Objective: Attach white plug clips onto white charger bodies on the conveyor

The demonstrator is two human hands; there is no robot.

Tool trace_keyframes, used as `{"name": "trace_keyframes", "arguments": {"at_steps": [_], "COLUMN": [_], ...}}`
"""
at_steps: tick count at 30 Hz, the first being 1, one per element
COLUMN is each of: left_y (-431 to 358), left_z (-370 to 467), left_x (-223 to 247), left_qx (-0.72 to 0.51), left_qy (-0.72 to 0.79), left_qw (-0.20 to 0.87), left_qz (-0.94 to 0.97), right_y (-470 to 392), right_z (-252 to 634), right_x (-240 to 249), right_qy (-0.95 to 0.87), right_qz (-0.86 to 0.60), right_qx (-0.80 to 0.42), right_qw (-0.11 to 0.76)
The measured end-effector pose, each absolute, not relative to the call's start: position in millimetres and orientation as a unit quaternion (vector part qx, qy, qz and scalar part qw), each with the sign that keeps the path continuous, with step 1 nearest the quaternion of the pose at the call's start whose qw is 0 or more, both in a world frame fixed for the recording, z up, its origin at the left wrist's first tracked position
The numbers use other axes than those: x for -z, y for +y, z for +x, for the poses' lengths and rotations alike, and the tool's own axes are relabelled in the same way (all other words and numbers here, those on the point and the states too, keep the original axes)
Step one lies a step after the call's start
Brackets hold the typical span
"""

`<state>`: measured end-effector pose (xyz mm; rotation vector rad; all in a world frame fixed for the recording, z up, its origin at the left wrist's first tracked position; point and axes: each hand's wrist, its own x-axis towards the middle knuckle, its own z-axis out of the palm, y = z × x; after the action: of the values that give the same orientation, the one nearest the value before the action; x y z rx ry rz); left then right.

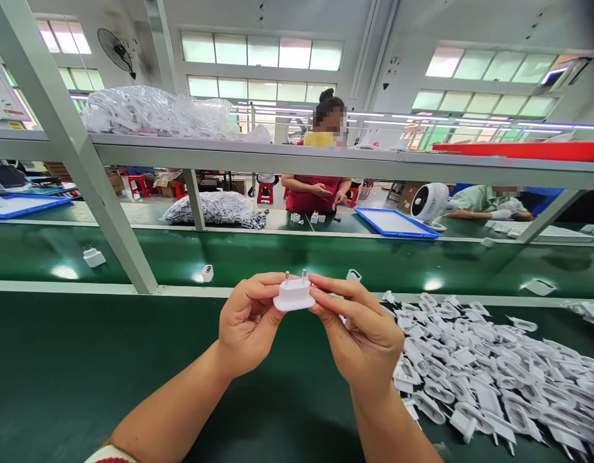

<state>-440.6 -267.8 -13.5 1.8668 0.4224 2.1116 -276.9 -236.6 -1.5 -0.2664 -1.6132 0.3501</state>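
Observation:
A white plug piece point(294, 294) with two metal pins pointing up is held between both hands, above the dark green work surface point(108, 360). My left hand point(251, 321) pinches its left end between thumb and fingers. At its right end, my right hand point(359, 328) grips it with thumb and fingertips. A large heap of similar white plug parts point(490, 373) lies on the surface to the right of my right hand.
Beyond a pale rail, a green belt point(278, 254) carries several white pieces. A metal frame with a shelf point(297, 157) crosses above it, with bagged parts point(152, 112) on top. Across the belt are a person in red point(311, 190), a blue-rimmed tray point(396, 222) and a white fan point(429, 200).

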Motion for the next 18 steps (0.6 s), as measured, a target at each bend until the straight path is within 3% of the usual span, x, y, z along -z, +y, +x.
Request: {"name": "trace_keyframes", "arguments": {"at_steps": [4,9,13,18], "left_y": [-268.0,-270.8,-270.9,-268.2], "left_z": [-446.6,-448.7,-443.8,-442.1], "left_x": [15.3,19.1,20.5,19.5], "left_qx": [-0.718,-0.685,-0.696,-0.709], "left_qy": [0.166,0.180,0.170,0.154], "left_qw": [0.103,0.029,0.055,0.080], "left_qz": [0.668,0.705,0.695,0.683], "right_y": [-239.6,-253.2,-260.1,-261.2], "right_z": [-279.7,-290.3,-292.3,-292.1], "right_x": [3.9,5.3,2.1,0.8], "right_qy": [-0.713,-0.613,-0.587,-0.579], "right_qz": [-0.115,-0.149,-0.150,-0.149], "right_qx": [-0.222,-0.330,-0.399,-0.397], "right_qw": [0.655,0.702,0.689,0.697]}}
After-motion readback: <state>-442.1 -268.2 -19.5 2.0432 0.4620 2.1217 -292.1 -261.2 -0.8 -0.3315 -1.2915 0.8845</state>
